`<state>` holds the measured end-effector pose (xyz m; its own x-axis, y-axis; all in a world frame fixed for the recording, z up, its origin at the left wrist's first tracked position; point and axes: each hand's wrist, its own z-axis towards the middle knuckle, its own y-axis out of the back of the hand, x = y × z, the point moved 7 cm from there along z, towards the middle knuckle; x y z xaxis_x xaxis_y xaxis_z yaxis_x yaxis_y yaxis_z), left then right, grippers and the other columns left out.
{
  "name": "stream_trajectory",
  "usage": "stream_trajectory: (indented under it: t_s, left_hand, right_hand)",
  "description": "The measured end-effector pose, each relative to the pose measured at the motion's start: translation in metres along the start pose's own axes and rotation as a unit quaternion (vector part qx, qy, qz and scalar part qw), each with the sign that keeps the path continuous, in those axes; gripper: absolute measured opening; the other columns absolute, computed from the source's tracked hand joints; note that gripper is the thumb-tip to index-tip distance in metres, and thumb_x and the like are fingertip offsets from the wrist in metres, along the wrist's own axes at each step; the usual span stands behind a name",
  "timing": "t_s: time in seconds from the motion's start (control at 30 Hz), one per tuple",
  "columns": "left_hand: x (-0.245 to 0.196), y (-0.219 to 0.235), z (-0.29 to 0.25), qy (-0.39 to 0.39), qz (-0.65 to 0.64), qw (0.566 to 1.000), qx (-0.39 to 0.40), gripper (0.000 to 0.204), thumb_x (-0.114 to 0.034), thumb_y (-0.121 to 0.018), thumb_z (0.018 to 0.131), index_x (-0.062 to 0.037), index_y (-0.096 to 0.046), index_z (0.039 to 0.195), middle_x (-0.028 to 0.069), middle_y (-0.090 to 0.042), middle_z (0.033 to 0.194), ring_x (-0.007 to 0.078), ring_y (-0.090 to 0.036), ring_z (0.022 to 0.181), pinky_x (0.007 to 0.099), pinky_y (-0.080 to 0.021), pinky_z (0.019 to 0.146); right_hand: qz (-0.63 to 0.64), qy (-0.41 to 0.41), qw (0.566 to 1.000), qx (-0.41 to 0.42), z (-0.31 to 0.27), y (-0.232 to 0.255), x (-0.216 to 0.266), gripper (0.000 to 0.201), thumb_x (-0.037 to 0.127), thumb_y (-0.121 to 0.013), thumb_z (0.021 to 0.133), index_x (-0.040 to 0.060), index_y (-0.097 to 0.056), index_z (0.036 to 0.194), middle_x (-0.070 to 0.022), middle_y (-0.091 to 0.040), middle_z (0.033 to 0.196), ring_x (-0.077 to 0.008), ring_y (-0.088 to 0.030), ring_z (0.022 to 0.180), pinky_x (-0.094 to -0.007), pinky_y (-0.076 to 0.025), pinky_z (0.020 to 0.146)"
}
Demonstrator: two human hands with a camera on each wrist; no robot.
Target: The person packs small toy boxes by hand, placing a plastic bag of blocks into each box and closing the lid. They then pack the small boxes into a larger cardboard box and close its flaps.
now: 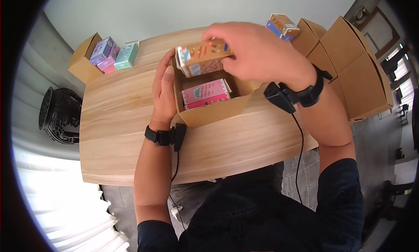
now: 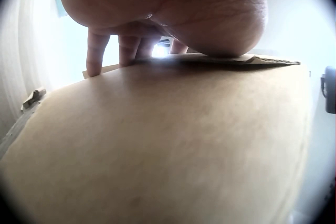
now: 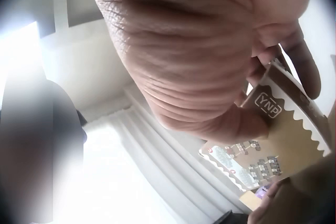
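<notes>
In the head view, my right hand (image 1: 262,53) pinches a small brown patterned box (image 1: 203,51) between thumb and fingers, tilted over the open cardboard box (image 1: 214,114). The right wrist view shows the brown box (image 3: 294,134) from below, with "YNP" printed on one face. My left hand (image 1: 164,92) rests along the left wall of the cardboard box, its fingers fairly straight at the rim. In the left wrist view the left palm (image 2: 168,3) lies on the carton's top edge. Inside the carton lies a pink box (image 1: 205,91), with a darker pink side facing me.
At the back left, a purple box (image 1: 102,51) and a teal box (image 1: 127,55) stand beside a small carton (image 1: 83,62). A brown and blue box (image 1: 283,26) sits at the back right, near large open cartons (image 1: 362,73). Cables hang from both wrists.
</notes>
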<state>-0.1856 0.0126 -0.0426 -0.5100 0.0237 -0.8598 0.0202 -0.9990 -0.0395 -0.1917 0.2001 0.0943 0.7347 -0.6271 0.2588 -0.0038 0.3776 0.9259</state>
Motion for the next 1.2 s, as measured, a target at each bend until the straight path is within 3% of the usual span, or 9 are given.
stream_trajectory:
  t_s: [0.13, 0.33, 0.43, 0.53, 0.63, 0.8, 0.97, 1.1, 1.2]
  left_hand:
    - [0.006, 0.002, 0.001, -0.015, -0.011, 1.000, -0.003, 0.052, -0.028, -0.038, 0.113, 0.0045, -0.045, 0.154, 0.0173, -0.051, 0.152, 0.0255, -0.046, 0.143, 0.0376, -0.033, 0.120]
    - [0.004, 0.003, 0.000, -0.014, 0.009, 1.000, -0.011, 0.050, -0.023, -0.039, 0.113, 0.0049, -0.046, 0.153, 0.0180, -0.050, 0.154, 0.0261, -0.044, 0.144, 0.0377, -0.031, 0.121]
    - [-0.002, 0.002, 0.000, -0.019, 0.026, 0.999, -0.010, 0.049, -0.023, -0.039, 0.113, 0.0049, -0.046, 0.153, 0.0179, -0.050, 0.154, 0.0259, -0.044, 0.144, 0.0378, -0.031, 0.121]
    - [-0.003, 0.000, 0.002, -0.022, 0.022, 1.000, 0.003, 0.050, -0.024, -0.038, 0.113, 0.0050, -0.046, 0.152, 0.0177, -0.050, 0.153, 0.0259, -0.044, 0.144, 0.0379, -0.031, 0.122]
    - [-0.006, -0.003, 0.001, 0.004, 0.003, 1.000, 0.000, 0.050, -0.025, -0.037, 0.113, 0.0053, -0.047, 0.152, 0.0172, -0.051, 0.152, 0.0254, -0.044, 0.144, 0.0386, -0.032, 0.121]
    - [0.004, 0.004, -0.001, -0.034, 0.023, 0.999, -0.015, 0.048, -0.019, -0.042, 0.108, 0.0067, -0.049, 0.149, 0.0160, -0.057, 0.144, 0.0235, -0.050, 0.136, 0.0369, -0.035, 0.117]
    - [0.000, 0.007, -0.009, -0.096, -0.035, 0.995, -0.018, 0.048, -0.017, -0.051, 0.101, 0.0082, -0.054, 0.142, 0.0148, -0.064, 0.130, 0.0186, -0.060, 0.116, 0.0326, -0.044, 0.105]
    - [-0.005, 0.004, -0.013, -0.063, -0.023, 0.998, 0.011, 0.048, -0.019, -0.052, 0.102, 0.0080, -0.054, 0.142, 0.0147, -0.064, 0.130, 0.0179, -0.060, 0.114, 0.0316, -0.045, 0.102]
    - [0.004, -0.002, -0.015, -0.047, -0.029, 0.998, 0.013, 0.050, -0.022, -0.053, 0.102, 0.0078, -0.054, 0.141, 0.0145, -0.064, 0.130, 0.0175, -0.060, 0.114, 0.0315, -0.046, 0.102]
  right_hand:
    - [-0.041, -0.037, 0.994, 0.091, 0.016, -0.048, -0.004, 0.036, 0.002, -0.064, 0.080, 0.0044, -0.065, 0.116, -0.0182, -0.069, 0.105, -0.0401, -0.066, 0.101, -0.0491, -0.053, 0.084]
    - [-0.024, -0.072, 0.967, 0.245, 0.026, -0.089, -0.018, 0.027, 0.011, -0.061, 0.087, 0.0037, -0.069, 0.111, -0.0187, -0.072, 0.101, -0.0394, -0.068, 0.098, -0.0495, -0.053, 0.084]
    - [-0.046, -0.027, 0.968, 0.247, 0.022, -0.093, -0.015, 0.029, 0.014, -0.059, 0.089, 0.0020, -0.069, 0.113, -0.0201, -0.073, 0.104, -0.0403, -0.068, 0.100, -0.0493, -0.053, 0.085]
    - [-0.008, -0.031, 0.977, 0.213, 0.019, -0.073, -0.006, 0.031, 0.016, -0.061, 0.092, 0.0022, -0.070, 0.119, -0.0195, -0.073, 0.106, -0.0391, -0.068, 0.100, -0.0477, -0.054, 0.086]
    - [0.089, 0.015, 0.996, 0.025, 0.008, -0.028, -0.017, 0.034, 0.023, -0.064, 0.098, 0.0035, -0.070, 0.125, -0.0129, -0.075, 0.104, -0.0297, -0.071, 0.097, -0.0415, -0.055, 0.084]
    - [0.330, -0.182, 0.907, -0.189, -0.040, 0.023, -0.110, 0.033, 0.031, -0.066, 0.104, 0.0079, -0.071, 0.127, -0.0030, -0.074, 0.110, -0.0127, -0.068, 0.098, -0.0281, -0.053, 0.081]
    - [0.429, -0.215, 0.855, -0.195, -0.082, -0.021, -0.156, 0.030, 0.029, -0.065, 0.104, 0.0038, -0.072, 0.119, -0.0023, -0.073, 0.105, -0.0109, -0.068, 0.096, -0.0285, -0.054, 0.081]
    - [0.508, -0.249, 0.812, -0.145, -0.093, -0.074, -0.160, 0.029, 0.029, -0.062, 0.107, 0.0039, -0.072, 0.116, 0.0020, -0.072, 0.100, -0.0067, -0.065, 0.091, -0.0266, -0.053, 0.079]
    - [0.457, -0.268, 0.833, -0.161, -0.102, -0.094, -0.188, 0.028, 0.028, -0.065, 0.104, 0.0040, -0.072, 0.116, 0.0010, -0.072, 0.095, -0.0084, -0.066, 0.087, -0.0259, -0.053, 0.077]
